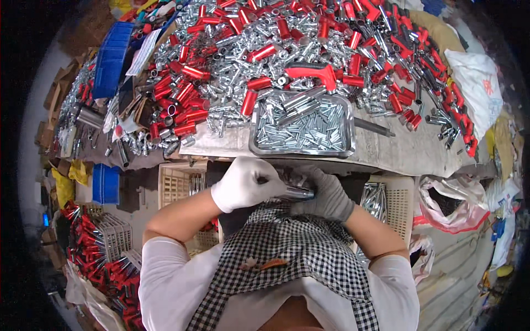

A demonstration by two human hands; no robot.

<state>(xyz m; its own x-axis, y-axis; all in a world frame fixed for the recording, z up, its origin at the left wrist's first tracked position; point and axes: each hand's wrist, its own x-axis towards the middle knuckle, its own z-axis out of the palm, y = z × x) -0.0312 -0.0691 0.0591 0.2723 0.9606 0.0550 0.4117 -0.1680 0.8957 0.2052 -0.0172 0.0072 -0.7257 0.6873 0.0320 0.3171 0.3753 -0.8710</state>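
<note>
My left hand (248,182), in a white glove, is closed, its fingers against one end of a shiny metal tube (298,192). In a grey glove, my right hand (326,193) wraps round the other end of the same tube, in front of my checked apron. Just beyond the hands, a metal tray (253,144) on the bench holds many small silver pins (306,129). Several longer metal tubes (301,105) lie across its far side. A red and black handle (312,71) rests behind them.
A heap of red sleeves and silver fittings (232,71) covers the bench. A dark rod (374,127) lies right of the tray. Beige crates (406,204) flank me below the bench edge. Finished-looking red tools (88,248) pile at lower left; a white sack (450,204) stands right.
</note>
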